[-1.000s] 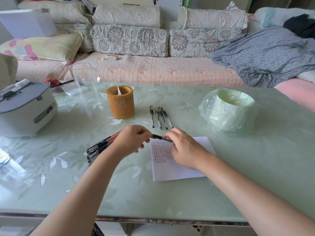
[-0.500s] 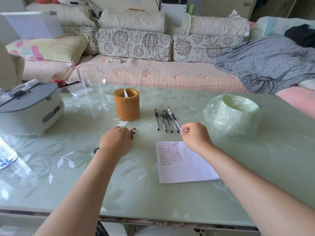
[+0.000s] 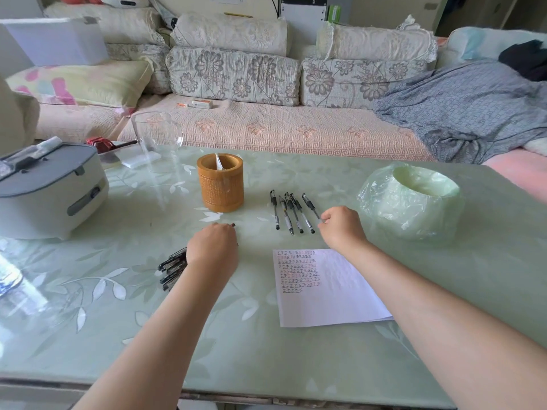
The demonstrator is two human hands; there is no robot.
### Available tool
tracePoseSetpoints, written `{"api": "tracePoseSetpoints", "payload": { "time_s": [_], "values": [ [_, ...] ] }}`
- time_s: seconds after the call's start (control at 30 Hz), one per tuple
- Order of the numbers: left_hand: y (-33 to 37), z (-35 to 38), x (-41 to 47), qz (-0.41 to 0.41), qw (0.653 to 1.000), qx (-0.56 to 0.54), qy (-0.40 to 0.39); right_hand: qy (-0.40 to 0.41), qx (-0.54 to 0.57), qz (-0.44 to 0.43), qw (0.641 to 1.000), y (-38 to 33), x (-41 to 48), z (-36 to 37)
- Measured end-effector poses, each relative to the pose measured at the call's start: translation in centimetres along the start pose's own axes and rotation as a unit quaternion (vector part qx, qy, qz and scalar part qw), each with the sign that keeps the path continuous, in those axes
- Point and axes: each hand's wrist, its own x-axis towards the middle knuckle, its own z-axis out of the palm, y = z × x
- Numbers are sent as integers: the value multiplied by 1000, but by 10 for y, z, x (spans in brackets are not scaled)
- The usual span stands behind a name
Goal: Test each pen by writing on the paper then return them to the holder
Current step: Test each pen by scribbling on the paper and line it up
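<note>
On the pale green leaf-patterned glass worktop (image 3: 266, 359), the right hand (image 3: 343, 229) right of centre has its grip closed on the near end of a black capped pen (image 3: 310, 205), the rightmost of a row of five. The left hand (image 3: 213, 253) rests curled over a bundle of black pens (image 3: 172, 269) left of centre; whether its grip holds one I cannot tell. The round woven orange-brown holder (image 3: 220, 184) stands above it. The white paper sheet (image 3: 328, 287), partly written, lies lower centre.
</note>
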Motion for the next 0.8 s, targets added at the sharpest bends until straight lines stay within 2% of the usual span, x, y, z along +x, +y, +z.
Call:
{"api": "tracePoseSetpoints", "payload": {
  "time_s": [0.17,0.4,0.6,0.8],
  "values": [
    [8,-3,-3,-9,999,43,14,-23,2,-35,999,-2,-5,-2],
    [11,-1,-11,-10,1000,16,-7,-95,-37,-68,992,-3,-12,-9],
    [11,-11,-17,-12,1000,11,-17,-76,-4,-76,994,-13,-23,-17],
    [4,-28,-22,53,983,-136,110,-96,70,-149,982,-40,-50,-26]
  ]
}}
